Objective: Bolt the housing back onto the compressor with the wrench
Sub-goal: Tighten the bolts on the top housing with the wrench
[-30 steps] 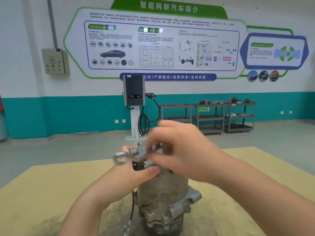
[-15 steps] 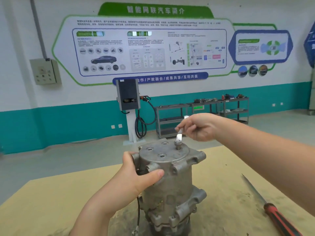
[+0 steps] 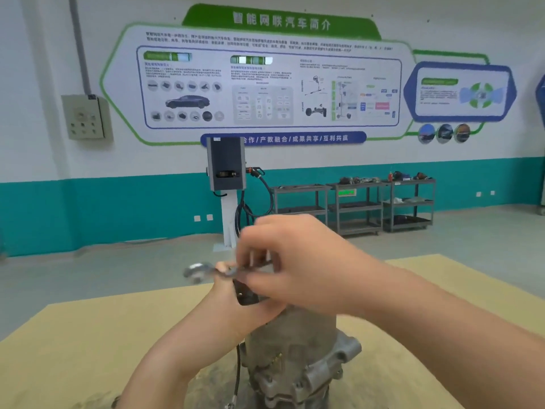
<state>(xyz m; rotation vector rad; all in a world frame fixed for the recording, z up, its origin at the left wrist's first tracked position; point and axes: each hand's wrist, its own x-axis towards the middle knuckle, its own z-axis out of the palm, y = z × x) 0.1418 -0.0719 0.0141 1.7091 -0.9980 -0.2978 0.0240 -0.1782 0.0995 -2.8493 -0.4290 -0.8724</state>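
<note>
Presently we take the compressor as our landmark; it stands upright on the tan bench top, its cable hanging down its left flank.

Furthest left of the compressor's top we note the free end of the wrench, a blurred ring-shaped head jutting out beyond both hands. Its long axis runs close to level, from that head rightward across the top of the compressor and into the right hand.

Next, on the compressor's upper left shoulder, our left hand is wrapped against the body, thumb laid across the front, steadying it. It is closed on the compressor and holds nothing else.

Over the compressor's top, our right hand has its fingers pinched round the wrench shank. The housing and its bolts lie directly under this hand and are hidden from view; we cannot tell whether the working end sits on a bolt head.

In our judgement the coming turn depends on that hidden end: it lies below and right of the grip, with the right hand nearer, so the handle should sweep level about the bolt.
</note>
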